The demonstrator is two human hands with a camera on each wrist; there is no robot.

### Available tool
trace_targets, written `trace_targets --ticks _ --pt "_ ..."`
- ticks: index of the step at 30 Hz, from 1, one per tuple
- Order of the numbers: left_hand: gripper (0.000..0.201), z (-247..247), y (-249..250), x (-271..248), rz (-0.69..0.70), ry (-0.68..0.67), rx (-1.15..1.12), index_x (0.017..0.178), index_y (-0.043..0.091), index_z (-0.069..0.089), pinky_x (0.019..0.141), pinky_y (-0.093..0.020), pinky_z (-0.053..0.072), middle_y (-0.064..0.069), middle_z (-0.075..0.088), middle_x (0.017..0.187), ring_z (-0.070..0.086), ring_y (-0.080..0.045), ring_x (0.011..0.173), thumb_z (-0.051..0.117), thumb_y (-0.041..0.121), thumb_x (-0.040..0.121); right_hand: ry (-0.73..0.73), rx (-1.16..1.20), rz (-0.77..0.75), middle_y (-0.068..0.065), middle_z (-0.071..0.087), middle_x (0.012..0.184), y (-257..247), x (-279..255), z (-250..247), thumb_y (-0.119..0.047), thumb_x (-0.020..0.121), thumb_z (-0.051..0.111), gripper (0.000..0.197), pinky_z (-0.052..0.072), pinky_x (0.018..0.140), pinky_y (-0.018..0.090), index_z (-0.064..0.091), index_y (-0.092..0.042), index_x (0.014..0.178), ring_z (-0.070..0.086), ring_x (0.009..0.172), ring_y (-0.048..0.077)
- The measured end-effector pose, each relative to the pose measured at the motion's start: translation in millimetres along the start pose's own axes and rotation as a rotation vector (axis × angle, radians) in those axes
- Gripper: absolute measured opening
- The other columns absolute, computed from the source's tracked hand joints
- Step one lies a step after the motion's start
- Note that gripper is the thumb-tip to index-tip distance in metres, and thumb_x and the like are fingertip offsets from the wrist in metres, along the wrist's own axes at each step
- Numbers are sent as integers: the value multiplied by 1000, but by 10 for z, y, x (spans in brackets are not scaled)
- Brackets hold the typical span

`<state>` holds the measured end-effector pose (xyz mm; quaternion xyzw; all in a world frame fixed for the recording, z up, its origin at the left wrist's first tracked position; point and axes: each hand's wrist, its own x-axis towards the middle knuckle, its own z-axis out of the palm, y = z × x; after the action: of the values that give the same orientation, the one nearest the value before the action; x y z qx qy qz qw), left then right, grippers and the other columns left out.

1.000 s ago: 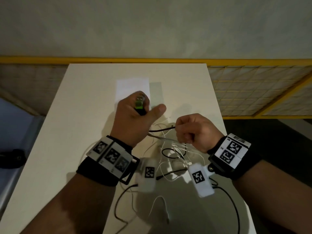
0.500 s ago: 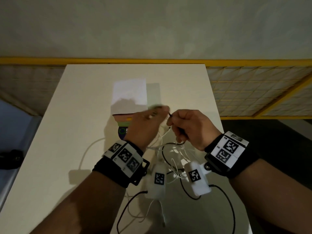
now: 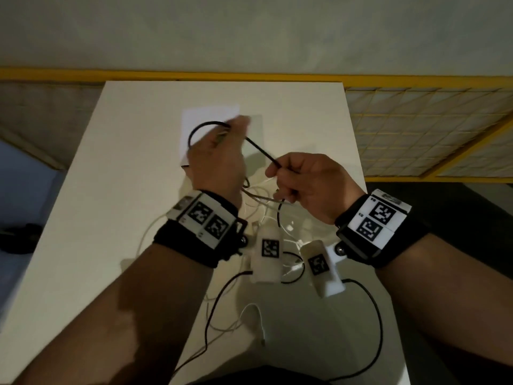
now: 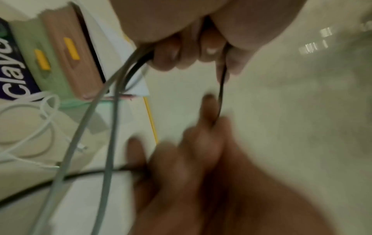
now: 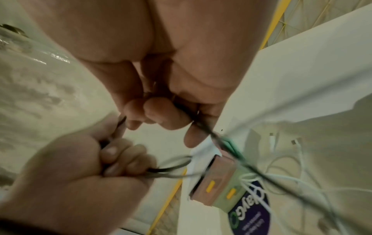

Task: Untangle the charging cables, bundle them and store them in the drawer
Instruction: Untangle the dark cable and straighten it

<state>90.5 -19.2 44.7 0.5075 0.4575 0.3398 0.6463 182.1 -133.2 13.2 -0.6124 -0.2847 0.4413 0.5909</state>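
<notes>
Head view, both hands' fingers [image 3: 280, 177] gripping black cable [image 3: 261, 152]

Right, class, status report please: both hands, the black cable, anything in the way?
Left hand grips black cable loop. Right hand pinches same cable. White cables loose on table, unbundled.

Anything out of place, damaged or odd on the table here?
Nothing looks damaged. The white cables lie tangled on the table, as the task expects, while the left hand and right hand hold the black cable.
</notes>
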Motion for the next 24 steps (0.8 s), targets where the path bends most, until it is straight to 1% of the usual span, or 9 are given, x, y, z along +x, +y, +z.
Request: trace_targets --ticks 2,5,10,13,14,16,19,23,24 --pt "29 -52 -54 27 13 -20 24 81 11 77 55 -34 48 0 54 57 50 -18 59 71 40 85 6 -10 3 4 52 58 42 -11 -28 -12 86 54 20 45 76 49 73 -16 81 47 54 16" --pt "13 35 -147 -239 103 -341 148 76 17 77 61 -28 52 3 71 67 66 -15 63 73 23 87 -5 47 -3 17 53 76 20 19 5 -2 81 50 34 51 75 50 75 -25 87 48 67 26" --pt "22 -57 4 29 25 -19 -46 91 14 79 86 -48 56 -3 72 68 51 -4 60 70 33 88 33 -70 -12 1 51 60 -10 10 -20 -4 98 49 27 48 63 34 70 -14 85 47 54 11" --pt "16 -21 -49 -100 111 -229 129 81 22 79 67 -40 56 2 72 61 59 -10 59 74 36 84 79 -6 -12 4 50 61 -1 0 -35 -5 99 47 28 49 63 34 69 -14 85 44 55 15" --pt "12 12 -77 -176 128 -320 172 77 26 79 69 -44 58 1 75 68 66 -14 67 75 36 83 76 29 -26 6 49 62 -18 9 -14 -5 99 46 29 49 62 35 69 -16 86 43 56 17" --pt "11 47 -80 -166 136 -263 169 75 29 79 78 -43 59 2 76 71 68 -14 69 74 33 84 58 18 -55 8 47 63 -41 21 18 -11 99 47 27 49 62 36 69 -18 84 42 56 19" --pt "17 11 -4 -14 86 -55 -30 88 15 79 74 -42 58 -6 72 66 50 -4 52 70 29 89 53 -71 -60 4 45 57 -43 8 -16 -14 99 49 27 45 65 40 70 -15 82 38 55 19" --pt "11 37 -24 -213 210 -326 139 81 16 78 61 -31 53 -3 71 65 59 -10 56 71 20 89 62 -25 -79 0 44 56 -63 5 4 -9 96 49 33 41 60 36 71 -23 75 38 53 17" --pt "9 45 -7 -187 213 -271 125 81 17 79 61 -34 52 -4 72 68 59 -10 56 72 19 87 55 -22 -90 1 45 56 -70 9 20 -11 95 50 31 40 60 37 71 -24 76 38 53 17"
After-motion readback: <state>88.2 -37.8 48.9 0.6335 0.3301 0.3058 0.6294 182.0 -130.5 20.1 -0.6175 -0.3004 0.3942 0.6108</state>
